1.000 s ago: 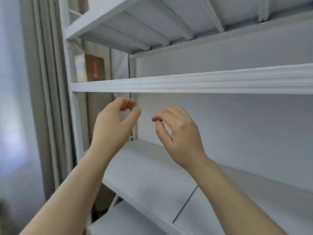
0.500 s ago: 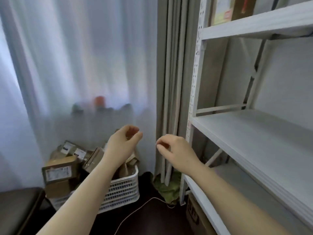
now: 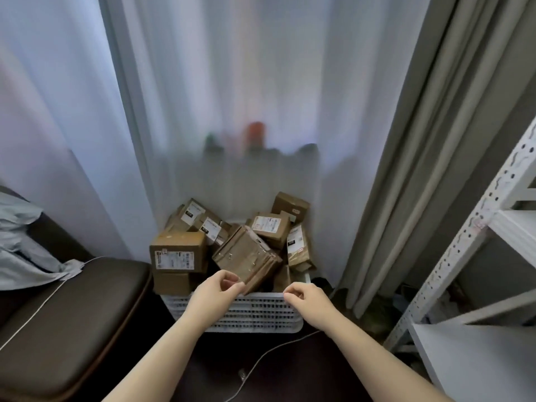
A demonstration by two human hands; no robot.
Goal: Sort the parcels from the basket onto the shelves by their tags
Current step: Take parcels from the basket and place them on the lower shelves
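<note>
A white slatted plastic basket (image 3: 261, 314) stands on the dark floor, heaped above its rim with brown cardboard parcels. At the basket's left, a large box with a wide white label (image 3: 178, 252) sits upright on a plain box (image 3: 172, 282). In the basket's middle, a flat taped parcel (image 3: 246, 256) lies tilted. Smaller labelled boxes (image 3: 269, 230) lean at the basket's back and right. The white metal shelving (image 3: 464, 242) stands to the basket's right, well apart.
</note>
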